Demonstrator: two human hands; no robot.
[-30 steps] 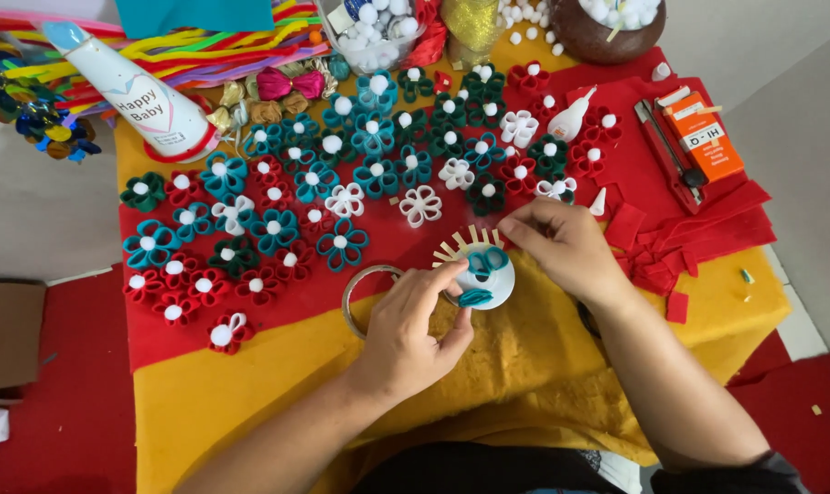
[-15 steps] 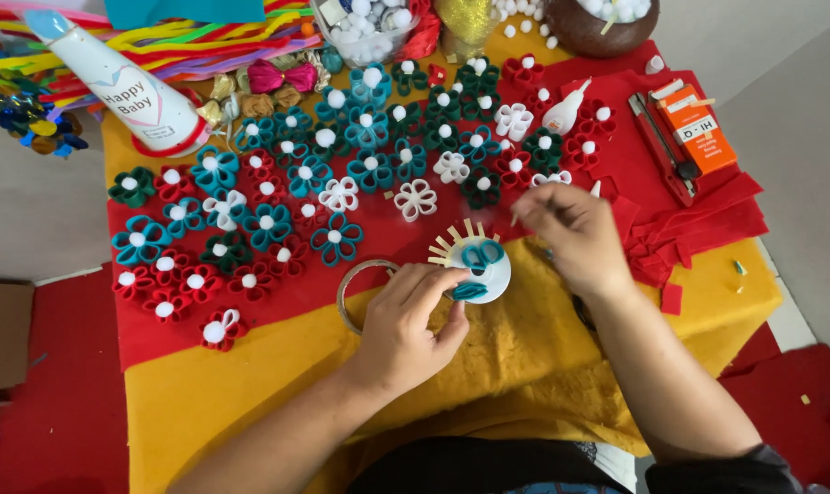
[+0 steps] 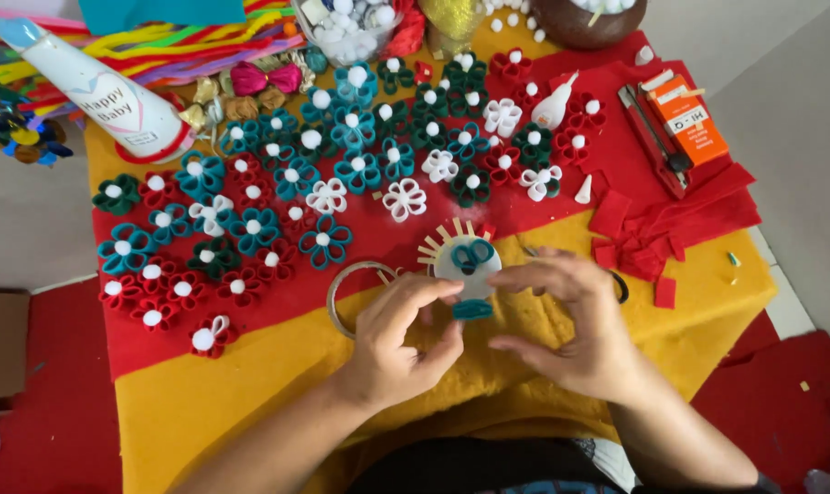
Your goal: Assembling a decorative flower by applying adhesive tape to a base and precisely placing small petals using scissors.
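Note:
A small white disc (image 3: pixel 467 263) with teal felt loops on it and pale stick rays along its top edge lies on the yellow cloth (image 3: pixel 250 402). My left hand (image 3: pixel 398 340) pinches the disc's lower left edge with thumb and forefinger. My right hand (image 3: pixel 570 318) touches its right edge with the fingertips, both hands closing around a teal loop at the disc's bottom. A thin metal ring (image 3: pixel 346 291) lies just left of my left hand.
Several red, teal, green and white felt flowers (image 3: pixel 278 201) cover the red cloth beyond the disc. A white cone hat (image 3: pixel 95 87) lies at the far left. A glue bottle (image 3: pixel 554 105), red felt scraps (image 3: pixel 639 242) and an orange box with a cutter (image 3: pixel 685 123) sit to the right.
My right hand has come back down from the flowers to the disc's right edge. My left hand stays on the disc, which sits slightly farther left in view.

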